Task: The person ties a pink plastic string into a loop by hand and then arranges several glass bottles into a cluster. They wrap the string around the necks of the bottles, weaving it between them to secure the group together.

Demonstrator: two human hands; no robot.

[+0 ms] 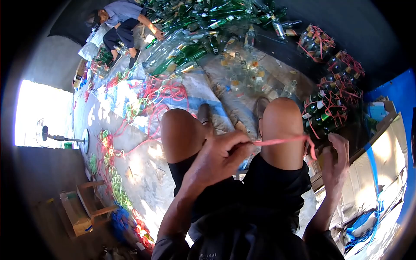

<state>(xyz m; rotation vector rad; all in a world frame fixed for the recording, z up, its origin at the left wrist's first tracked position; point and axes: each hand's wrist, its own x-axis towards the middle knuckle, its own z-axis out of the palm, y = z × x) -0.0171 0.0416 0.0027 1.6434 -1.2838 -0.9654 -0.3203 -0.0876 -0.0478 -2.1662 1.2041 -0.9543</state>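
My left hand (223,156) is closed in a pinch on a pink plastic string (281,141) above my lap. The string stretches to the right across my knee, and its loose end curls down short of my right hand (337,162). That hand is open, its fingers apart and slightly bent, with nothing seen in it. Just beyond it stand dark green bottles (325,108) bound together with pink string. Clear bottles (242,71) stand on the floor sheet ahead of my feet.
A large pile of green and clear bottles (195,26) lies ahead, with a seated person (123,21) beside it. Tangled pink and green string (162,91) covers the floor at left. More tied bundles (316,41) line the right wall. Cardboard (368,173) and a fan (65,138) flank me.
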